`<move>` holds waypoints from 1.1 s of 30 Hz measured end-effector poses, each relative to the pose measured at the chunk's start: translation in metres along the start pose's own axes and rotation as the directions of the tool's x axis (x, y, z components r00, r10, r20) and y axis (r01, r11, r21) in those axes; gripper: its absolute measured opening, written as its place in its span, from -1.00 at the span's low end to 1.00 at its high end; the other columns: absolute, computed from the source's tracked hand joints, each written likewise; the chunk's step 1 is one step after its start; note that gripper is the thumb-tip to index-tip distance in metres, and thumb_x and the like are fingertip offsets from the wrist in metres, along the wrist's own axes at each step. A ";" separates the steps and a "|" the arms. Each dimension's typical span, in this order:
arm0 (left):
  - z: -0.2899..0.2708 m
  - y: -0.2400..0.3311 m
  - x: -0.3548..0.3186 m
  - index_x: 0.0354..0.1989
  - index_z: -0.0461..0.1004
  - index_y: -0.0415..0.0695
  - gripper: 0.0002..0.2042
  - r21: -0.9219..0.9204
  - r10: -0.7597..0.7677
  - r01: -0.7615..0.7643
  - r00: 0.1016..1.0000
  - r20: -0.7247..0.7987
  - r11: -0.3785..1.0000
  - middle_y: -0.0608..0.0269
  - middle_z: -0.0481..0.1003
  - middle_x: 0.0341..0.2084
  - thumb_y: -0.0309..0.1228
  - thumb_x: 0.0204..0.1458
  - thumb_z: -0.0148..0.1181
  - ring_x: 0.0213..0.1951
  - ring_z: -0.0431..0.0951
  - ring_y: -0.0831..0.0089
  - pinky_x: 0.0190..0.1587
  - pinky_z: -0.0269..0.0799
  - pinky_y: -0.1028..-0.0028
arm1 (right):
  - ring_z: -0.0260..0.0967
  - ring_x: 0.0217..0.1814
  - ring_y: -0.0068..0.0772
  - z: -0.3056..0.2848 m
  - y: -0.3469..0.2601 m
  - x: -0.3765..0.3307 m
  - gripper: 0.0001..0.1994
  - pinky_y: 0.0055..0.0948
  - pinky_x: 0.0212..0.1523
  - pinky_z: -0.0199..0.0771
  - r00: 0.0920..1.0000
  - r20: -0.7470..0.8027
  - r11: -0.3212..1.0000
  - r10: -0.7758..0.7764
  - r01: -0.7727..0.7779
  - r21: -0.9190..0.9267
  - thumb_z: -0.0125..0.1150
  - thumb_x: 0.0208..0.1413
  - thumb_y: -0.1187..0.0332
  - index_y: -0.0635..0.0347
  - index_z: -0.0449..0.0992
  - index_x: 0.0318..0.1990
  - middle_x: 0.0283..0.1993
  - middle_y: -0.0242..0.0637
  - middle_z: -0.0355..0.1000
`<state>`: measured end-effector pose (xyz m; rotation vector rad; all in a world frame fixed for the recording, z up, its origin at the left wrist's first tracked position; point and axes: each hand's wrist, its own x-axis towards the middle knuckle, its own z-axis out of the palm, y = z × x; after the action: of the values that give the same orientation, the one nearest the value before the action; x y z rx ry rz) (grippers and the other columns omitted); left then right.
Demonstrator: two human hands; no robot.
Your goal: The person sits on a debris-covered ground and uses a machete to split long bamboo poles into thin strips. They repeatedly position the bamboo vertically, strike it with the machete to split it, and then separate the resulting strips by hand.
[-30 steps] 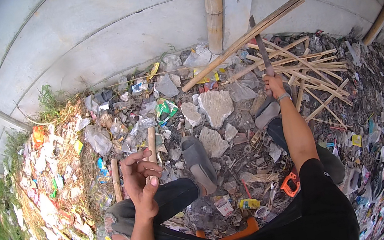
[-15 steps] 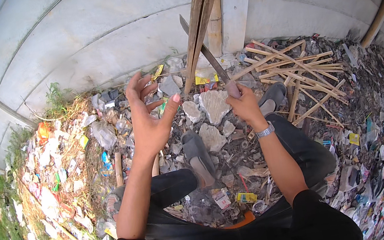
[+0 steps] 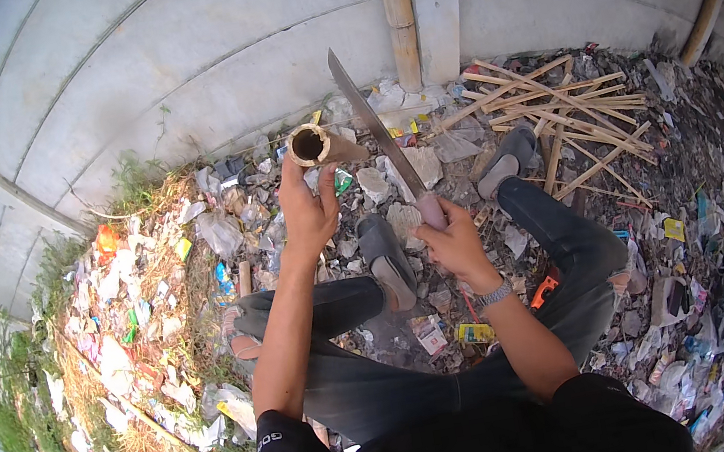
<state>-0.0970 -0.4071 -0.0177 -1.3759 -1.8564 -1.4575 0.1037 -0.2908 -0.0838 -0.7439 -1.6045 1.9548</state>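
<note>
Seated on the ground, legs in dark trousers [image 3: 563, 241] spread forward, grey shoes [image 3: 383, 256] planted in the rubbish. An orange-handled tool [image 3: 544, 291] lies by the right thigh, out of the hands' way.

Right hand [image 3: 455, 244], watch on the wrist, is wrapped tight round the handle of a long knife [image 3: 378, 133]. The blade rises up and away from the fist, tip leaning toward the wall, edge turned toward the left hand's side. Judging by the angle, it is held raised and ready beside the cane rather than resting on anything.

Left hand [image 3: 308, 211] is curled about a bamboo tube [image 3: 318, 145], fingers and thumb wrapped just below its open end. The hollow mouth faces the camera, so the tube stands roughly upright with its lower end hidden behind the hand. The grip sits under the rim, which leaves the cut end bare and keeps the fingers below the blade. Tube and blade are near each other but apart.

Beyond the feet: litter-strewn ground [image 3: 154, 287] of plastic scraps, wrappers and stones. Farther right, a loose heap of split bamboo strips [image 3: 567, 113], lying crosswise. Behind, a whole bamboo pole [image 3: 397, 12] stands against the pale concrete wall [image 3: 193, 54], beside a concrete post.
</note>
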 end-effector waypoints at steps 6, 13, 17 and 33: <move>-0.071 0.004 0.119 0.24 0.26 -0.30 -0.59 -0.201 -0.043 -0.034 0.930 -0.366 0.979 0.02 0.46 0.07 -0.22 0.41 -0.01 0.06 0.54 0.29 0.17 0.51 0.24 | 0.30 -0.65 -0.67 -0.049 -0.010 -0.029 -0.66 -0.54 -0.66 0.28 0.994 -0.098 0.997 -0.056 0.050 -0.065 0.33 0.07 0.51 0.36 0.47 0.02 -0.45 -0.40 0.43; -0.171 0.009 0.173 0.14 0.30 -0.30 -0.57 -0.525 -0.236 -0.162 0.757 -0.610 0.835 -0.09 0.48 0.00 -0.28 0.31 -0.39 -0.17 0.54 0.13 -0.06 0.52 0.19 | 0.27 -0.67 -0.69 -0.085 0.009 -0.048 -0.74 -0.56 -0.69 0.24 0.981 -0.192 1.000 -0.001 0.001 -0.003 0.32 0.06 0.56 0.34 0.48 -0.08 -0.50 -0.43 0.39; -0.210 0.033 0.141 0.04 0.37 -0.37 -0.65 -0.986 0.076 -0.145 0.987 -0.139 0.083 0.08 0.48 -0.25 -0.36 0.26 -0.17 -0.30 0.53 0.37 -0.25 0.48 0.39 | 0.24 -0.70 -0.68 -0.105 0.036 -0.052 -0.70 -0.55 -0.72 0.20 0.966 -0.256 0.996 0.045 -0.063 -0.063 0.32 0.05 0.55 0.38 0.47 -0.04 -0.52 -0.43 0.38; -0.231 0.021 0.130 -0.08 0.47 -0.42 -0.79 -0.719 0.184 0.001 0.967 -0.177 -0.695 0.03 0.58 -0.53 -0.50 0.27 0.03 -0.61 0.62 0.25 -0.63 0.63 0.34 | 0.21 -0.71 -0.70 -0.102 0.060 -0.060 -0.73 -0.57 -0.72 0.20 0.968 -0.241 0.988 0.065 -0.097 -0.123 0.27 0.10 0.55 0.39 0.44 -0.04 -0.51 -0.42 0.38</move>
<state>-0.1915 -0.5570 0.1801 -1.9716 1.0935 -3.1111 0.2147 -0.2699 -0.1529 -1.0696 -1.5908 1.7487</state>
